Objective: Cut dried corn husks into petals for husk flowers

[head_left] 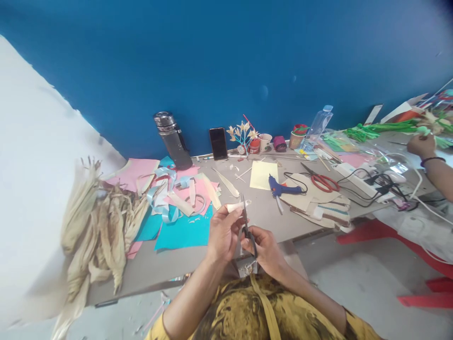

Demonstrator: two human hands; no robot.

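My left hand (223,231) pinches a small pale strip of corn husk (234,206) between thumb and fingers, just over the table's front edge. My right hand (266,249) is closed around the handles of small black-handled scissors (250,238). Their blades point away from me and cross the right end of the husk strip. Whether the blades are fully closed is hard to see. Loose husk pieces (226,183) lie beyond my left hand, close to blue paper (186,231). Dried corn husks (106,226) are heaped at the table's left end.
A blue glue gun (283,186) and red-handled scissors (323,183) lie to the right, near a power strip (364,182) with tangled cables. At the back stand a thermos (173,141), a phone (218,144) and husk flowers (243,132). A co-worker's hand (423,144) is at far right.
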